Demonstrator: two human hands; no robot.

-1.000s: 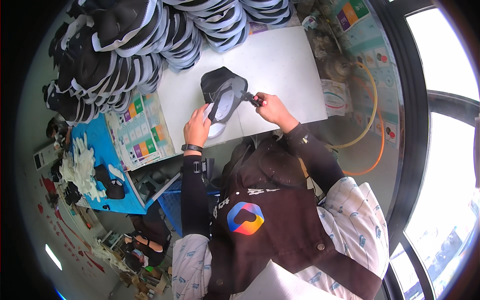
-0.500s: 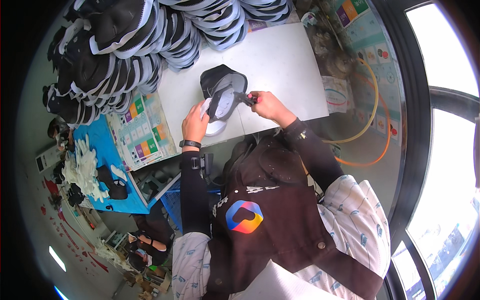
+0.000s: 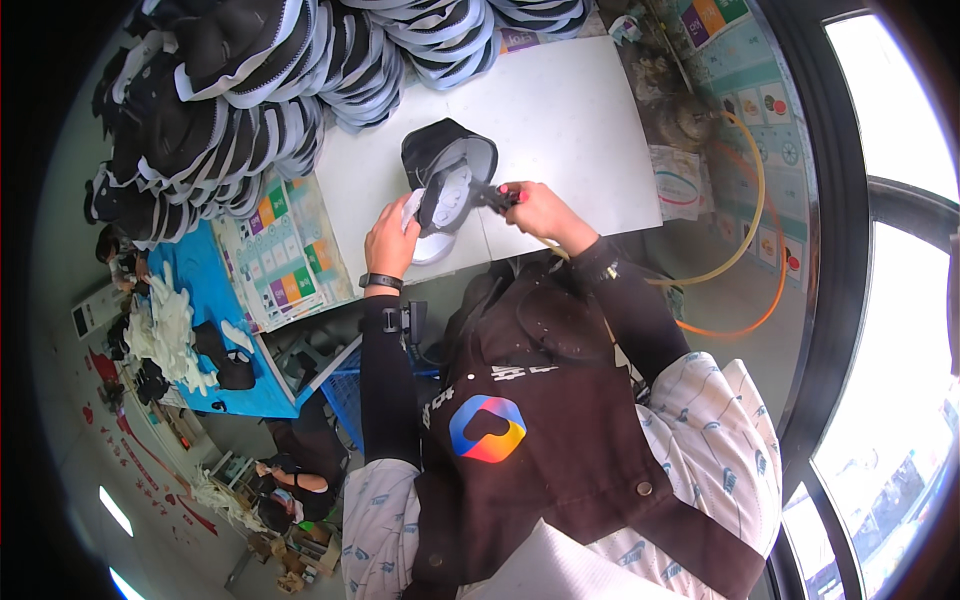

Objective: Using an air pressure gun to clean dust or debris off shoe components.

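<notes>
On the white tabletop lies a black, cup-shaped piece with grey lining (image 3: 434,150), perhaps a shoe upper. Its opening faces me, and a whitish patterned area shows inside. My left hand (image 3: 391,240) is closed on its near left edge, thumb and fingers around a pale flap. My right hand (image 3: 546,214) is closed round a dark spray gun with pinkish-red parts (image 3: 492,196), its nozzle pointing left at the opening. A pale grey rim (image 3: 434,249) sticks out below the piece. My fingers partly hide both things.
Tall stacks of similar black pieces with grey edges (image 3: 245,60) crowd the far left. A yellow hose (image 3: 752,200) and an orange hose (image 3: 765,305) loop at the right. White gloves (image 3: 165,330) lie on a blue table (image 3: 262,388); other people sit beyond. A window frame (image 3: 835,240) stands right.
The spray gun has shifted slightly left, nearer the middle of the opening. A bit of yellow hose now shows below my right hand. My left hand keeps its hold.
</notes>
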